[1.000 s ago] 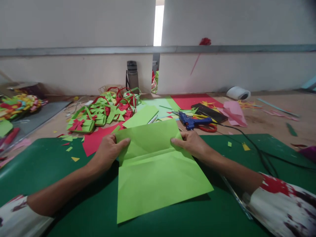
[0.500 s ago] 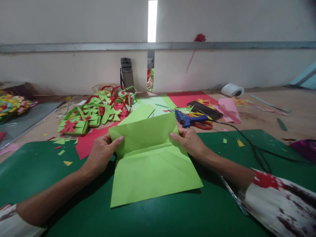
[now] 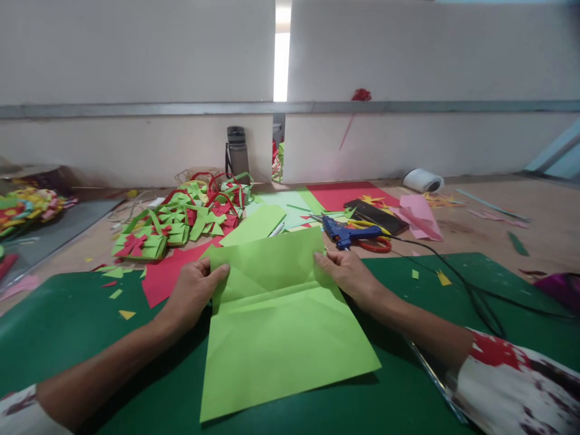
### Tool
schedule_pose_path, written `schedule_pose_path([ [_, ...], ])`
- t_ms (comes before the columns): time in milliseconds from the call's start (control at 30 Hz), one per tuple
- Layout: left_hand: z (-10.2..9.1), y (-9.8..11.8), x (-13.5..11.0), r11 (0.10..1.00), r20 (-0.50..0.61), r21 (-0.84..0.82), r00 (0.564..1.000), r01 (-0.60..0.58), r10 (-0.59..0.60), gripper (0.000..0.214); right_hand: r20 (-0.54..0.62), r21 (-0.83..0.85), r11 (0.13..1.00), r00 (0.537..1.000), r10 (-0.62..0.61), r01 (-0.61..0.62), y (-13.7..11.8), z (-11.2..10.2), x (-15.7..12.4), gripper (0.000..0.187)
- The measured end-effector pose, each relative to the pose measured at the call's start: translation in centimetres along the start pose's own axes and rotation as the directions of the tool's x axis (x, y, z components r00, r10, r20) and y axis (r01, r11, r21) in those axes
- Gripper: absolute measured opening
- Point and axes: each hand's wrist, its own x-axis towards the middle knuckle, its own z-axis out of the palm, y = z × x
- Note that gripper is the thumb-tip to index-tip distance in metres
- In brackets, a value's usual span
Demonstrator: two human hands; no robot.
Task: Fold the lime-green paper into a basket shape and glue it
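Note:
A light green sheet of paper [image 3: 290, 350] with creases across its middle is held up between both hands, its near edge lying low over the green mat [image 3: 149, 386]. My left hand [image 3: 196, 289] pinches the sheet's left edge, thumb on top. On the opposite edge, my right hand [image 3: 347, 275] grips it the same way, with the fingers behind the paper. Just past the right hand lies a blue glue gun [image 3: 348, 232]. Beyond the left hand is a piece of red paper [image 3: 170, 275].
Several small green and red paper baskets [image 3: 181, 220] stand at the back left, before a dark bottle [image 3: 238, 157]. A black cord [image 3: 466, 275] crosses the mat on the right. A white roll [image 3: 423, 180], a dark phone-like object [image 3: 376, 217] and pink paper [image 3: 419, 217] lie behind.
The whole view has shifted, so the scene appears lower in the picture. Both hands keep their hold on the green sheet, whose near edge now reaches closer to me.

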Motion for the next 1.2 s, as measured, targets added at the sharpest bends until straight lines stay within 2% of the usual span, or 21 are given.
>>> schedule_pose_path([
  [233, 0.1, -0.4, 0.2, 0.997, 0.026, -0.068, 0.999, -0.037, 0.039, 0.027, 0.039, 0.028, 0.998, 0.998, 0.054, -0.055, 0.2, 0.2, 0.3, 0.025],
  [333, 0.1, -0.2, -0.1, 0.997, -0.001, -0.023, 0.997, -0.074, 0.074, 0.031, 0.026, 0.006, 0.998, 0.998, 0.065, -0.065, 0.3, 0.2, 0.3, 0.022],
  [467, 0.0, -0.4, -0.5, 0.977, 0.009, 0.095, 0.982, -0.189, 0.189, 0.037, 0.015, -0.029, 0.997, 0.998, 0.066, -0.066, 0.2, 0.0, 0.3, 0.022],
  [667, 0.3, -0.8, -1.0, 0.932, -0.006, 0.278, 0.970, -0.232, 0.244, 0.024, 0.019, -0.096, 0.995, 1.000, 0.016, -0.014, 0.3, 0.0, 0.3, 0.024],
  [833, 0.5, -0.6, -0.7, 0.947, -0.005, 0.255, 0.979, -0.196, 0.204, 0.026, 0.031, -0.170, 0.981, 0.996, -0.084, 0.088, -0.2, -0.1, -0.2, 0.019],
  [1000, 0.9, -0.2, -0.5, 0.944, -0.003, 0.253, 0.976, -0.211, 0.218, 0.031, 0.035, -0.371, 0.909, 0.981, -0.189, 0.189, -0.8, 0.0, -0.8, 0.026],
  [1200, 0.8, 0.2, 0.2, 0.917, 0.107, 0.305, 0.966, -0.256, 0.234, 0.024, 0.075, -0.628, 0.761, 0.986, -0.148, 0.162, -1.2, 0.5, -1.1, 0.039],
])
